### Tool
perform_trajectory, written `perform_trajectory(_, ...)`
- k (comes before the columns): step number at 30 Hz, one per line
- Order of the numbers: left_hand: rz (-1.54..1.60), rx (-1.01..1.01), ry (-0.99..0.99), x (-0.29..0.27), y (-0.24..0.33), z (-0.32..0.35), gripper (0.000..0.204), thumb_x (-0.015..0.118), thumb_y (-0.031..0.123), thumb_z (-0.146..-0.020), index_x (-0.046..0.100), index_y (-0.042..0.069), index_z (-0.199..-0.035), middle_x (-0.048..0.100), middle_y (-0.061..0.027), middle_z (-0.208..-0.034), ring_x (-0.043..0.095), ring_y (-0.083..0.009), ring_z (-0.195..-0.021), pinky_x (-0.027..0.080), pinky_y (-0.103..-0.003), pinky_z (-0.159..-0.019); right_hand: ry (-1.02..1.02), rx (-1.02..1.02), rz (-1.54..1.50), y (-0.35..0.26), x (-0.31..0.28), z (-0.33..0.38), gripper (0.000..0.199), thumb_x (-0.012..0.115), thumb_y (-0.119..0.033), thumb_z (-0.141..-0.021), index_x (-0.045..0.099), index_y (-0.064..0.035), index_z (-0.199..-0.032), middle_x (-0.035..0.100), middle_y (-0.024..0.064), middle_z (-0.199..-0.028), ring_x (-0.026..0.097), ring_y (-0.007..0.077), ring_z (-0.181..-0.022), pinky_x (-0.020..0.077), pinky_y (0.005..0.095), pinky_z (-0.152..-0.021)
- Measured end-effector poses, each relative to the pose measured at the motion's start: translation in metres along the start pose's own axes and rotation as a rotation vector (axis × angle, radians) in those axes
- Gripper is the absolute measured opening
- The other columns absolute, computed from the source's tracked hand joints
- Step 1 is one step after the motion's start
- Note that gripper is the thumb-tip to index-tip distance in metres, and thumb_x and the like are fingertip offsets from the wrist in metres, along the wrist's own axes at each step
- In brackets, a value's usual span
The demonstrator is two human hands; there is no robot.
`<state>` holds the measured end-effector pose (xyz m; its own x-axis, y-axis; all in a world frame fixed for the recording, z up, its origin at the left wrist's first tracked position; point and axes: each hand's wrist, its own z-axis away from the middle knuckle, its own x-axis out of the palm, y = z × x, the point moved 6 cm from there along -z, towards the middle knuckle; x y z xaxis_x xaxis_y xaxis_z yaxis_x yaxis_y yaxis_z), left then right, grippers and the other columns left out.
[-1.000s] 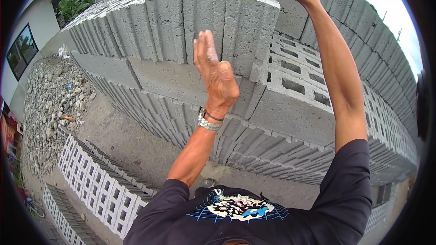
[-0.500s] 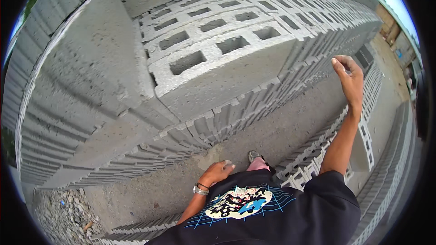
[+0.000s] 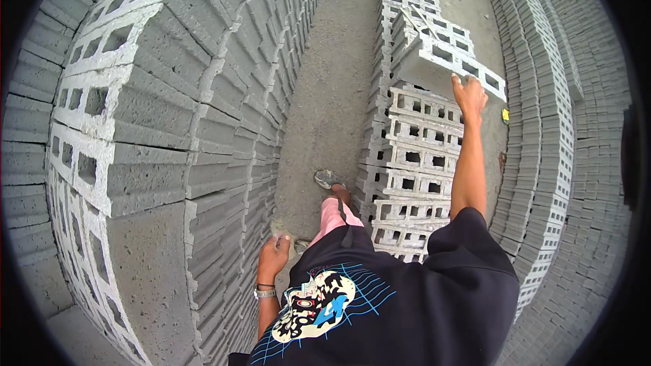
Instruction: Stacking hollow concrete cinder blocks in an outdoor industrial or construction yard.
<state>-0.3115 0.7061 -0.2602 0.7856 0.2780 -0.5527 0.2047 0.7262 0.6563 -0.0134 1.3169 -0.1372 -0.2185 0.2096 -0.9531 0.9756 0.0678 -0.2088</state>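
My right arm stretches forward over a row of grey hollow concrete blocks [image 3: 400,122]. My right hand [image 3: 469,100] overlaps the near edge of a hollow block [image 3: 417,69] lying on top; whether it touches is unclear. Its fingers are bent, with thumb and forefinger apart, and nothing shows in them. My left hand [image 3: 272,259] hangs low over the ground beside a tall block stack [image 3: 156,251]. That hand holds nothing visible; its fingers are loosely curled, the thumb slightly apart. A watch [image 3: 263,293] circles the left wrist.
A dusty ground strip [image 3: 332,61] runs between the tall stack and the low row, with my shoe [image 3: 328,177] on it. More long block rows [image 3: 536,95] stand at the right. A small yellow thing [image 3: 505,116] lies beside them.
My view has swung right, from the tall stack's top to the ground strip. My right hand now appears over the low row. The left hand still hangs low at my side.
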Motion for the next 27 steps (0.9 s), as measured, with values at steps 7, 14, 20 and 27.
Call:
perform_trajectory(7, 0.018, -0.020, -0.024, 0.004, 0.046, -0.036, 0.042, 0.059, 0.034, -0.097, 0.066, -0.003, -0.117, 0.071, -0.0258, -0.101, 0.071, -0.0348, -0.096, 0.054, -0.039, -0.084, -0.447, 0.193, 0.129, 0.001, 0.068, -0.109, 0.087, 0.061, -0.069, -0.078, 0.066, 0.0058, -0.123, 0.063, 0.0244, -0.130, 0.058, 0.0390, -0.125, 0.0327, 0.0505, -0.109)
perform_trajectory(14, -0.021, -0.088, -0.037, 0.012, 0.040, -0.048, 0.043, 0.059, 0.034, -0.096, 0.067, -0.003, -0.115, 0.071, -0.0252, -0.101, 0.071, -0.0346, -0.096, 0.054, -0.040, -0.084, -0.460, 0.317, 0.040, 0.021, 0.092, -0.124, 0.081, 0.073, -0.057, -0.073, 0.065, 0.0047, -0.124, 0.063, 0.0232, -0.131, 0.057, 0.0394, -0.126, 0.0415, 0.0456, -0.105)
perform_trajectory(20, 0.108, -0.138, -0.050, 0.009, 0.045, -0.076, 0.043, 0.060, 0.035, -0.096, 0.067, -0.003, -0.114, 0.071, -0.0247, -0.103, 0.071, -0.0347, -0.097, 0.054, -0.039, -0.086, -0.326, 0.236, -0.063, 0.022, 0.102, -0.112, 0.072, 0.073, -0.052, -0.069, 0.071, 0.0114, -0.102, 0.068, 0.0301, -0.114, 0.065, 0.0417, -0.111, 0.0469, 0.0430, -0.097)
perform_trajectory(27, 0.286, -0.064, -0.030, 0.020, 0.052, -0.126, 0.040, 0.059, 0.033, -0.096, 0.067, -0.003, -0.111, 0.072, -0.0235, -0.100, 0.072, -0.0330, -0.095, 0.054, -0.038, -0.082, -0.287, 0.087, -0.406, 0.045, 0.088, -0.081, 0.040, 0.077, -0.028, -0.063, 0.051, 0.0001, -0.050, 0.048, 0.0031, -0.055, 0.042, 0.0177, -0.052, 0.0331, 0.0392, -0.051)
